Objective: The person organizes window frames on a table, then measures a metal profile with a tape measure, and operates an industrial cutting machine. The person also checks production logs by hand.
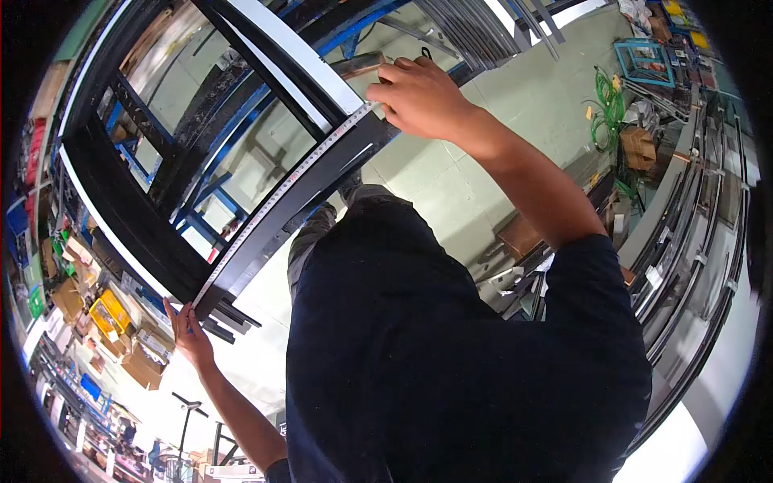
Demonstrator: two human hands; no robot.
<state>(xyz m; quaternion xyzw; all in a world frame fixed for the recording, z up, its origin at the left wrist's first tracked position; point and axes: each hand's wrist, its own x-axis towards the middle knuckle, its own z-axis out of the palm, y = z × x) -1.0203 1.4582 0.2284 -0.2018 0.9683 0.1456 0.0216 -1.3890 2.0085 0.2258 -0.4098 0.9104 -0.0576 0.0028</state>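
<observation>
- The right hand, in the upper centre of the frame, was closed on the upper end of the tape measure, its fingers curled over the blade and holding it against the black frame.
- The left hand, at lower left, had its fingertips on the tape's other end at the frame's corner. Whether they pinched the blade or only pressed on it could not be told.
- The tape lay stretched along the edge of the frame's slanting bar, from upper centre down to lower left.
- Risk 1: if the left fingertips only pressed, the end could slide off the corner, and the blade would spring back towards the right hand.
- Risk 2: the blade ran close to the bar's edge. A slight roll of either wrist could tip it over the side and skew the reading.
- Risk 3: with both arms at wide reach, slack or a bow in the blade would be likely and would lengthen the reading.
- Risk 4: the frame stood on blue supports above the floor. Leaning on it could shift it.
- Risk 5: metal profiles at right and cardboard boxes at lower left crowded the footing, so a sidestep could trip the person.
</observation>
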